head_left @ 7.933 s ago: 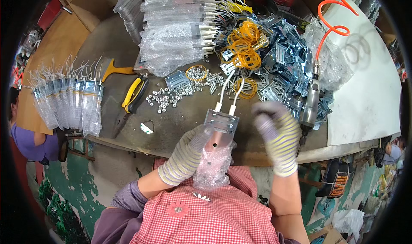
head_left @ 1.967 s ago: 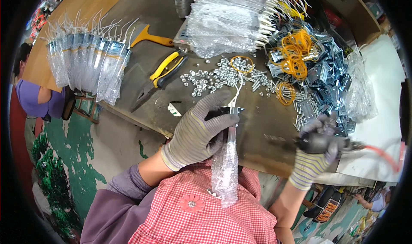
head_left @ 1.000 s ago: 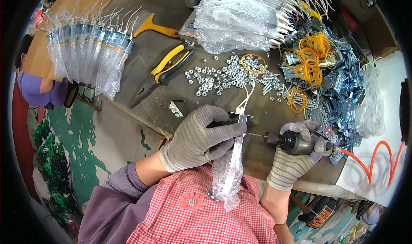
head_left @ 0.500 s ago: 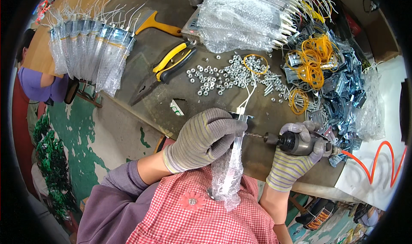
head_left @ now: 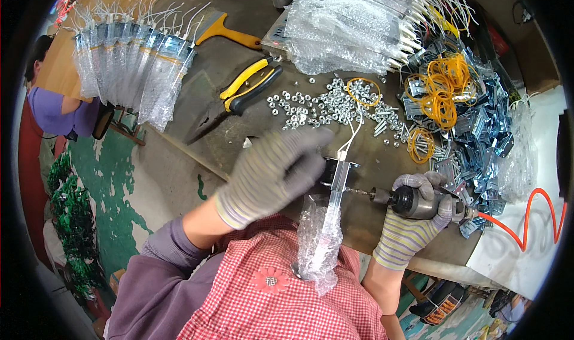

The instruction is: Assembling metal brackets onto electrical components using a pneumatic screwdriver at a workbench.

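Workbench (head_left: pixel 239 59) carried the clutter. Left hand (head_left: pixel 272 172), gloved, fingers spread and blurred, lay over the metal part (head_left: pixel 339 181) at the near edge — grip state unclear. Bubble-wrap sleeve (head_left: pixel 317 244) hung off that edge. Right hand (head_left: pixel 412 220) was wrapped tight round the pneumatic screwdriver (head_left: pixel 412 201) — bit against the part. Loose nuts (head_left: pixel 323 104) and yellow-handled pliers (head_left: pixel 248 89) lay mid-bench.

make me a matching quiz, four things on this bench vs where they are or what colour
Things:
1 pliers
2 air hose
3 rubber bands
4 driver

Descriptions:
a orange, coiled over the white sheet
b in the right hand
c yellow handles, lying by the loose nuts
d yellow, heaped on metal brackets

Pairs: 1-c, 2-a, 3-d, 4-b
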`<state>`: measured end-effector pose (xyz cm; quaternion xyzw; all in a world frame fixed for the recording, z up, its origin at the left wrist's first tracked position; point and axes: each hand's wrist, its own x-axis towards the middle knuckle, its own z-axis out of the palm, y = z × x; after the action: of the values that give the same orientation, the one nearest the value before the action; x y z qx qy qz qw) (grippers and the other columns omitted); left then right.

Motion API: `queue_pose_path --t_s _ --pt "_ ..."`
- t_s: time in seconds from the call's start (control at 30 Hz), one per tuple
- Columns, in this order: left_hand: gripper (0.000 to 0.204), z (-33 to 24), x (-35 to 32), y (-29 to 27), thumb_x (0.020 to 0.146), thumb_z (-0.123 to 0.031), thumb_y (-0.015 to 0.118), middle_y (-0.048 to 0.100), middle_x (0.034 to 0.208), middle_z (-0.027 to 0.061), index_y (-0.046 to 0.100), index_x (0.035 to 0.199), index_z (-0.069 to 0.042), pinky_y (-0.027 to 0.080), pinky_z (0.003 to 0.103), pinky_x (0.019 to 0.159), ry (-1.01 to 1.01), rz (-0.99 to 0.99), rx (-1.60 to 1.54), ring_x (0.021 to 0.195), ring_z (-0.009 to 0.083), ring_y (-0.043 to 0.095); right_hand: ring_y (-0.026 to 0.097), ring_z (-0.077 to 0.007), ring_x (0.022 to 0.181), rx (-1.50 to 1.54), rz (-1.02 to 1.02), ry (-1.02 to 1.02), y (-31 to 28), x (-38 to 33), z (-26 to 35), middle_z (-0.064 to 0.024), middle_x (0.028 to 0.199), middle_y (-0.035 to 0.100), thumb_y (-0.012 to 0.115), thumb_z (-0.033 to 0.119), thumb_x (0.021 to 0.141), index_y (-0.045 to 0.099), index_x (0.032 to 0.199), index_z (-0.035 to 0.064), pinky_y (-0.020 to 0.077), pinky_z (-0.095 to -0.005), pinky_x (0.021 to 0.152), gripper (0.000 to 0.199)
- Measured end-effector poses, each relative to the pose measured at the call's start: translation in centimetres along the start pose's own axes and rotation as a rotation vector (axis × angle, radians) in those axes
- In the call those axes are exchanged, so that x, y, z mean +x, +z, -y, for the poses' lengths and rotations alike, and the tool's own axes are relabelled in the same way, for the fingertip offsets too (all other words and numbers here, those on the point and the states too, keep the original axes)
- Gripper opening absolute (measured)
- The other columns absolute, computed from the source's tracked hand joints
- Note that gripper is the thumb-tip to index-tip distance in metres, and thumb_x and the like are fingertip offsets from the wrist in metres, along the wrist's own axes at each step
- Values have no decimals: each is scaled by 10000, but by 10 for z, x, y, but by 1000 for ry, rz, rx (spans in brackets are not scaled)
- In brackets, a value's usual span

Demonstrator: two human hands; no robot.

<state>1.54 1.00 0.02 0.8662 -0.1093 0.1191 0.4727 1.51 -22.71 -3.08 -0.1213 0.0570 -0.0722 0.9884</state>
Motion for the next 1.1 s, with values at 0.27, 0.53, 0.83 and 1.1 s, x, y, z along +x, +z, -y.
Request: queue_pose_path --t_s 0.27,0.53,0.83,1.1 --pt "146 30 37 -42 787 -172 658 625 840 64 709 915 -123 497 387 740 304 232 1023 844 254 625 536 -134 840 19 17 19 3 2 -1 -56 996 584 678 172 875 589 1160 45 461 -374 913 325" --pt "80 40 50 -40 778 -131 589 634 844 49 647 819 -95 511 367 728 545 241 1012 867 237 631 536 -132 845 -19 33 5 8 -1 -4 -59 1013 591 693 172 871 576 1164 53 461 -369 916 337" --pt "90 10 28 -40 745 -151 735 675 813 60 704 818 -108 524 337 684 152 261 425 779 223 654 545 -142 857 2 28 18 6 1 -3 -66 1008 580 668 164 883 580 1161 60 462 -374 909 309" --pt "180 -7 -7 -11 691 -162 804 676 793 47 739 856 -131 516 308 635 -12 141 84 717 219 660 555 -149 848 -8 -30 3 9 0 -2 -66 1019 579 702 148 851 565 1149 61 465 -379 900 339"
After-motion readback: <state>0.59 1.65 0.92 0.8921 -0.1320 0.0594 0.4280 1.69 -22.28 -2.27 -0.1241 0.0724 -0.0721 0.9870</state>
